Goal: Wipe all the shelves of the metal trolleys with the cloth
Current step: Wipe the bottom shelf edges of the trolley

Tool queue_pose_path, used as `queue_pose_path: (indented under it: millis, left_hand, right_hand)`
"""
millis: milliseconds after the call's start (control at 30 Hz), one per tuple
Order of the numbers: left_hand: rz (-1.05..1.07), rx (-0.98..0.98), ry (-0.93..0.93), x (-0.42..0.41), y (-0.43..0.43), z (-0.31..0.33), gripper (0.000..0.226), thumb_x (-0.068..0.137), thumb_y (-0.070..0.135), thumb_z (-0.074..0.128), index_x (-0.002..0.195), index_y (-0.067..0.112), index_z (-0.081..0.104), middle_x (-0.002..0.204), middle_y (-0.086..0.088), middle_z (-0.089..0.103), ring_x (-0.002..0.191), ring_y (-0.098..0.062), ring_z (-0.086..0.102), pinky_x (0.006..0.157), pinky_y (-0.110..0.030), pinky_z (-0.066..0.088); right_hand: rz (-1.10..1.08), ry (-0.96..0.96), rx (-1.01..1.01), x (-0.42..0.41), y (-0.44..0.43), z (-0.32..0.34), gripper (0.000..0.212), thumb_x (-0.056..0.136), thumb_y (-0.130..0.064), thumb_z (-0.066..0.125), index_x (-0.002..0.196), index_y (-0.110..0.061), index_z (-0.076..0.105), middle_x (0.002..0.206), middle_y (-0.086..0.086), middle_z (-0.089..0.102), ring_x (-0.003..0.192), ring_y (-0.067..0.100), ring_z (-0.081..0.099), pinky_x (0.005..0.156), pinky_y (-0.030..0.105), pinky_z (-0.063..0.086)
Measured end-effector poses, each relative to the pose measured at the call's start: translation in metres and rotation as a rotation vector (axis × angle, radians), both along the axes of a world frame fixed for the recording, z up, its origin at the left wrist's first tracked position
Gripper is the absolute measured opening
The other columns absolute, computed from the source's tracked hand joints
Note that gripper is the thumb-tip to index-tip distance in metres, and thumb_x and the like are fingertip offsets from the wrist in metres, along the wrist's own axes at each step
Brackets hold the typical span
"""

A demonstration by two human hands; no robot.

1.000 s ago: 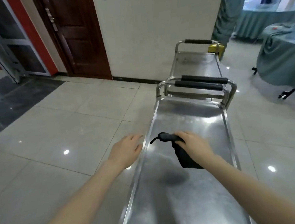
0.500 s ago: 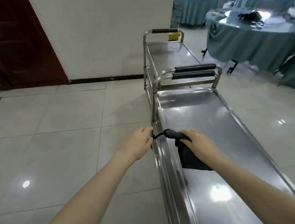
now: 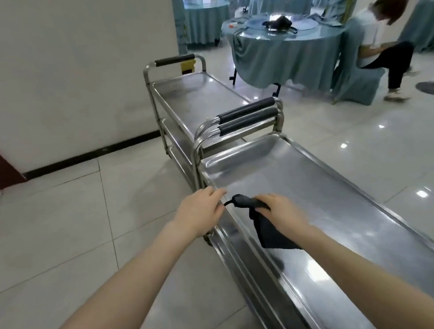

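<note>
Step in hand: wiping the top shelf (image 3: pixel 317 198) of the near stainless-steel trolley (image 3: pixel 246 255), the long shiny tray with a raised rim.

Right hand (image 3: pixel 282 211): on that shelf at its left edge, about midway along. The fingers are curled over the bunched end of a dark grey cloth (image 3: pixel 270 234) and pin it to the metal. A knotted nub of cloth pokes out ahead of the fingertips and the loose tail lies flat under the wrist.

Left hand (image 3: pixel 199 212): just outside the near trolley's left rim. The fingers are laid loosely over the rim and hold nothing, which looks like bracing.

Beyond the near trolley's two black padded handles (image 3: pixel 248 115) stands a second steel trolley (image 3: pixel 192 91) with three tiers showing.

Judgement: early in the task. The cloth sits on one strip of the top shelf, the near trolley's lower shelves are out of sight, and the second trolley has no cloth on it.

Next move calls for flat, steady pressure, sweeping the cloth from the left rim across to the right rim and on toward the handle end. The left hand should steady the frame so the trolley does not roll.
</note>
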State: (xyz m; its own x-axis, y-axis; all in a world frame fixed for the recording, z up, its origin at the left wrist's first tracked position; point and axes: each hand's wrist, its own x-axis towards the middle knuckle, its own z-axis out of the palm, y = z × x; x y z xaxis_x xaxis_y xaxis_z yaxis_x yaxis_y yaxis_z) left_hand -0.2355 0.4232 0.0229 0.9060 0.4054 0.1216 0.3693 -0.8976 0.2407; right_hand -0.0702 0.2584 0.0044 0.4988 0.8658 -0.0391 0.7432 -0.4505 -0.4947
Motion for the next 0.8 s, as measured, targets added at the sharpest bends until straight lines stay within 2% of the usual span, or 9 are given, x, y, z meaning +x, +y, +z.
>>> queue_pose_path:
  millis: [133, 233, 300, 400, 500, 700, 800]
  left_hand:
    - [-0.056, 0.036, 0.023, 0.008, 0.067, 0.017, 0.042, 0.098, 0.037, 0.039, 0.139, 0.029, 0.039, 0.121, 0.003, 0.054, 0.110, -0.020, 0.054, 0.081, -0.033, 0.046]
    - [-0.064, 0.023, 0.028, 0.024, 0.105, 0.021, 0.041, 0.098, 0.038, 0.040, 0.137, 0.029, 0.040, 0.120, 0.003, 0.054, 0.109, -0.021, 0.055, 0.079, -0.033, 0.046]
    - [-0.115, 0.015, 0.039, 0.039, 0.123, 0.017, 0.041, 0.098, 0.038, 0.039, 0.138, 0.029, 0.039, 0.121, 0.004, 0.054, 0.110, -0.020, 0.055, 0.078, -0.033, 0.047]
    - [-0.235, -0.003, 0.070, 0.068, 0.143, 0.007, 0.042, 0.099, 0.037, 0.039, 0.140, 0.029, 0.038, 0.131, 0.006, 0.051, 0.114, -0.017, 0.054, 0.080, -0.034, 0.048]
    - [-0.371, 0.003, 0.135, 0.101, 0.158, -0.002, 0.043, 0.099, 0.037, 0.039, 0.141, 0.030, 0.036, 0.137, 0.005, 0.048, 0.116, -0.021, 0.054, 0.087, -0.040, 0.051]
    - [-0.706, -0.004, 0.147, 0.143, 0.172, -0.013, 0.044, 0.099, 0.037, 0.039, 0.141, 0.027, 0.036, 0.137, 0.000, 0.050, 0.117, -0.022, 0.054, 0.091, -0.041, 0.049]
    - [-0.822, -0.016, 0.186, 0.147, 0.172, -0.025, 0.043, 0.099, 0.039, 0.038, 0.141, 0.029, 0.036, 0.135, 0.000, 0.051, 0.115, -0.024, 0.054, 0.087, -0.043, 0.050]
  right_hand:
    - [-0.050, 0.039, -0.001, 0.005, 0.060, 0.003, 0.021, 0.098, -0.026, 0.051, 0.116, -0.026, 0.062, 0.108, 0.000, 0.063, 0.100, 0.023, 0.058, 0.086, 0.040, 0.047]
    - [-0.098, 0.034, 0.033, 0.010, 0.082, 0.009, 0.018, 0.096, -0.026, 0.050, 0.106, -0.035, 0.061, 0.098, -0.012, 0.061, 0.092, 0.017, 0.059, 0.075, 0.034, 0.047]
    - [-0.159, 0.010, 0.013, 0.018, 0.089, 0.011, 0.017, 0.096, -0.029, 0.048, 0.105, -0.035, 0.061, 0.099, -0.011, 0.061, 0.093, 0.017, 0.059, 0.072, 0.033, 0.046]
    - [-0.273, -0.032, -0.065, 0.027, 0.092, 0.010, 0.023, 0.098, -0.031, 0.049, 0.117, -0.032, 0.061, 0.108, -0.005, 0.063, 0.098, 0.020, 0.059, 0.075, 0.035, 0.047]
    - [-0.443, -0.026, -0.094, 0.027, 0.085, 0.007, 0.024, 0.098, -0.032, 0.048, 0.119, -0.033, 0.059, 0.108, -0.004, 0.061, 0.100, 0.021, 0.057, 0.077, 0.037, 0.048]
    - [-0.787, 0.011, -0.144, -0.005, 0.079, 0.008, 0.023, 0.098, -0.034, 0.047, 0.117, -0.037, 0.058, 0.111, -0.006, 0.059, 0.103, 0.021, 0.056, 0.082, 0.041, 0.048]
    - [-0.897, 0.045, -0.152, -0.033, 0.085, 0.002, 0.022, 0.098, -0.034, 0.048, 0.117, -0.038, 0.059, 0.108, -0.005, 0.058, 0.101, 0.021, 0.056, 0.083, 0.042, 0.048]
